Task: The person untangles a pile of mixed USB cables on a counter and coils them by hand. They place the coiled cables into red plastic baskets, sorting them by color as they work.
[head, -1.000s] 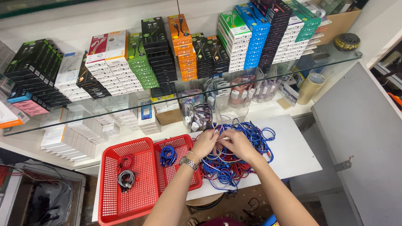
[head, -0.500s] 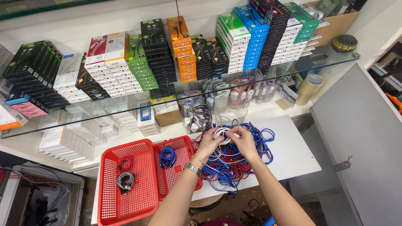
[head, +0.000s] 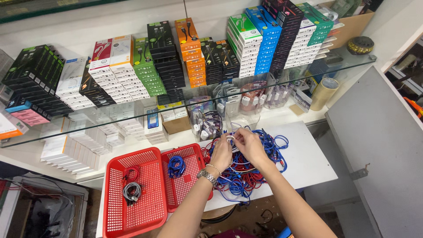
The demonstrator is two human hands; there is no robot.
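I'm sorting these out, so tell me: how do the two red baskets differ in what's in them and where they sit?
The left red basket holds a red coil and a grey coil; the right red basket holds one blue coil. The left one sits farther from the cable pile; the right one touches it, beside the left hand. Both are red mesh trays, mostly bare.

We note a tangled pile of cables [head: 246, 169] with what appears to be a woven, matt sheath in blue and red. The two red baskets [head: 152, 216] are perforated plastic with a slight sheen. The shelf [head: 132, 117] is clear, glossy glass. The white tabletop [head: 304, 163] is smooth and matt. The wristband [head: 207, 176] looks like polished metal.
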